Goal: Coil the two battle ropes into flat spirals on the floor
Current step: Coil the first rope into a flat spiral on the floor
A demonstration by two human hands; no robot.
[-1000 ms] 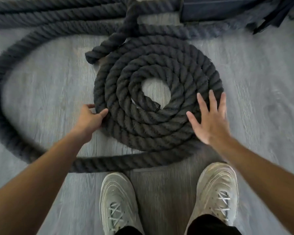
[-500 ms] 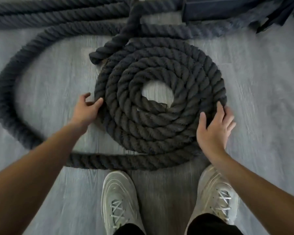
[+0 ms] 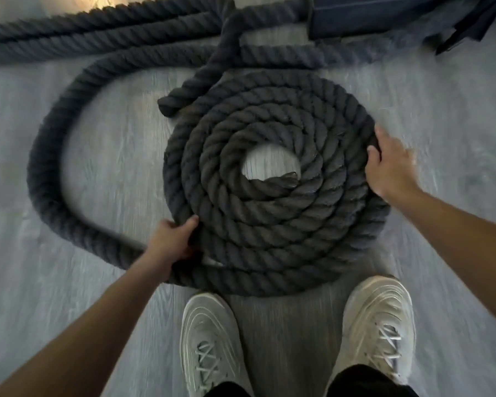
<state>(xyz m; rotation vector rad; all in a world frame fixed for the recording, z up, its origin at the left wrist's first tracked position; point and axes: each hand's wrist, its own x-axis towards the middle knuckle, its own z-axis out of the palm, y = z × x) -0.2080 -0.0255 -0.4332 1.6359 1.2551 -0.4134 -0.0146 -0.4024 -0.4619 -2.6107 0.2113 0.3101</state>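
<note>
A thick dark battle rope lies coiled in a flat spiral (image 3: 272,224) of several turns on the grey floor, with a bare hole in its middle. Its loose tail (image 3: 52,156) loops out to the left and runs back into the spiral's front edge. My left hand (image 3: 171,239) grips the outer turn at the spiral's lower left. My right hand (image 3: 390,164) holds the outer turn at the right edge, fingers curled over it. A short rope end (image 3: 184,96) rests on the spiral's upper left rim.
More straight lengths of rope (image 3: 112,32) lie across the back of the floor. A dark blue object (image 3: 384,12) with straps sits at the top right. My two white shoes (image 3: 212,345) stand just in front of the spiral.
My left hand slid down the spiral's left side to its lower left and gripped it. My right hand moved up the right edge. The loose loop drew in tighter against the spiral's front.
</note>
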